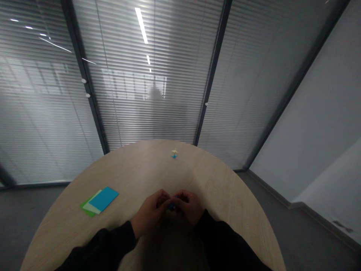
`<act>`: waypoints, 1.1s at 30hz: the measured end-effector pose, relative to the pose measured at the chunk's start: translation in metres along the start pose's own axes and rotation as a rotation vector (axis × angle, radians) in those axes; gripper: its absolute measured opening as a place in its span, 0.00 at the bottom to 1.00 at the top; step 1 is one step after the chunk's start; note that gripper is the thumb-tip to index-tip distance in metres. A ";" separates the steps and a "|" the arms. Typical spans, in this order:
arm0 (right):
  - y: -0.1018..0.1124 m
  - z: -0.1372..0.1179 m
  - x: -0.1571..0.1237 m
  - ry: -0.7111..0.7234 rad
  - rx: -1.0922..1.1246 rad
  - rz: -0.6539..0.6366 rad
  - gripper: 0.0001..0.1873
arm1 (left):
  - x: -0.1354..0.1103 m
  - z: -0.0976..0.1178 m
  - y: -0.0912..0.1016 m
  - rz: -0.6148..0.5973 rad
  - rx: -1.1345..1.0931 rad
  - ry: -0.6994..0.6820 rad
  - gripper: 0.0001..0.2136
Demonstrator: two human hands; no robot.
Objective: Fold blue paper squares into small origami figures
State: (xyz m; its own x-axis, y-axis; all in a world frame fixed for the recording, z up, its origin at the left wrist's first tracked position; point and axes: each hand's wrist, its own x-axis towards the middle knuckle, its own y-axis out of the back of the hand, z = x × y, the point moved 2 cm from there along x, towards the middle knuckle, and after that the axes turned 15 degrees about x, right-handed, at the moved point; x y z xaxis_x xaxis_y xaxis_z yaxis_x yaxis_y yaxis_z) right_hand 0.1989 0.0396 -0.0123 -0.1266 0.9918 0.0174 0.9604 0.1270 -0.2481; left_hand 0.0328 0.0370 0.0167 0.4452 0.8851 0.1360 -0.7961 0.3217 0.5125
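Observation:
My left hand [152, 210] and my right hand [190, 207] meet above the near middle of the table. Their thumbs and fingers are closed together around a small dark blue piece [171, 206], possibly folded paper. Most of it is hidden by the fingers, so its shape cannot be made out. Left of my hands lies a fanned stack of paper sheets, with a blue sheet [104, 198] on top, a pale green sheet [90, 207] under it and a brighter green sheet [84, 204] at the bottom.
Near the far edge of the round wooden table [135, 162] are a tiny yellow pointed shape [175, 151] and a small blue one [174, 156] just below it. Behind the table stand glass panels with blinds [158, 120]. A white wall [316, 124] is on the right.

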 end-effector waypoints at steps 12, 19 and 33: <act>-0.002 -0.008 -0.004 0.121 0.108 0.155 0.21 | 0.003 -0.008 -0.004 -0.090 -0.293 0.033 0.17; -0.005 -0.009 -0.006 0.022 0.180 0.168 0.26 | 0.001 -0.006 -0.002 -0.029 -0.231 0.049 0.15; -0.020 0.009 -0.007 -0.080 0.513 0.059 0.19 | 0.002 -0.010 0.000 0.093 -0.409 0.123 0.11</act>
State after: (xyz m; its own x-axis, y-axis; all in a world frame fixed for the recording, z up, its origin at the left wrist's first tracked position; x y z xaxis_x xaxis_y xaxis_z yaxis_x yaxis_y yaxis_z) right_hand 0.1788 0.0297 -0.0164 -0.1135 0.9903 -0.0797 0.7237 0.0275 -0.6896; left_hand 0.0293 0.0428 0.0085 0.3314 0.9421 0.0515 -0.9384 0.3234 0.1217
